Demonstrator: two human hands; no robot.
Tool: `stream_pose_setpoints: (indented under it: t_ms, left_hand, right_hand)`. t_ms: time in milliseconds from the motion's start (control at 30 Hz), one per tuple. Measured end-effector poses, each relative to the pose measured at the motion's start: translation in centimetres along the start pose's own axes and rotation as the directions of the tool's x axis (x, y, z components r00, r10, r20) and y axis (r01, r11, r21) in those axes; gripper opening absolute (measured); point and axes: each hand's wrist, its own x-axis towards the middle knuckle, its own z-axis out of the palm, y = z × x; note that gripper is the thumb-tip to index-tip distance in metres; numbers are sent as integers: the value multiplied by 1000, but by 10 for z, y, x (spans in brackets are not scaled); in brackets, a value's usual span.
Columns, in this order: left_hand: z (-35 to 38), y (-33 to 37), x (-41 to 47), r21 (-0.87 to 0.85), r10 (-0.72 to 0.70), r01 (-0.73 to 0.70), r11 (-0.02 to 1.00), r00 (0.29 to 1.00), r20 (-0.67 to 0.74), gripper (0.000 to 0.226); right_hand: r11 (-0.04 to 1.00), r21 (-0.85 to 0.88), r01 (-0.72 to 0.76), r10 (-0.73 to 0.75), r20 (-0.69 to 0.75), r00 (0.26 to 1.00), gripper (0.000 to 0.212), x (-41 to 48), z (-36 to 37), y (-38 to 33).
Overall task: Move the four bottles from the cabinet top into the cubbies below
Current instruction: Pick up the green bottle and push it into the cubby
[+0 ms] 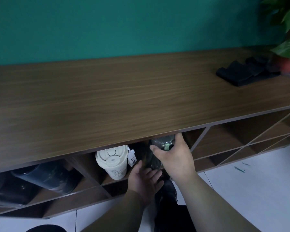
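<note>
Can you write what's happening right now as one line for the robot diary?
step: last bottle into cubby | right hand: gripping dark bottle | left hand: open beneath | cream cup: stowed | cabinet top: no bottles

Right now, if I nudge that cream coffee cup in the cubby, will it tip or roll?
The cream cup looks apt to tip: it seems tall, and narrower at the base than at its lid. It probably rests in a slanted cubby, so a push may slide it downhill. Once over, it would likely roll in a curve. Its hang tag could snag.
</note>
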Motion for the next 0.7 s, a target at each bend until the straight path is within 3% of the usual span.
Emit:
stream_pose_setpoints:
  t_ms: [267, 400, 500, 567, 700]
  left_hand:
    - [1, 1, -2, 25, 11, -10, 1000, 1000, -24, 83]
    - [2, -5, -13, 127, 29, -14, 992, 993, -115, 72]
    - [2, -11, -29, 330, 155, -109, 938, 981, -117, 44]
    - [4, -13, -36, 456, 285, -210, 865, 953, -102, 31]
    - [7, -13, -39, 540, 438, -389, 746, 898, 43, 46]
  right_hand:
    - [1000, 7, -4, 4, 2, 1000, 57, 0, -1, 0]
    - [1000, 9, -12, 11, 43, 999, 80, -3, -6, 3]
    - [999, 21, -45, 43, 93, 995, 104, -6, -14, 9]
    - [994, 62, -85, 77, 121, 990, 107, -8, -21, 12]
    - [983, 139, -119, 94, 173, 980, 98, -11, -28, 12]
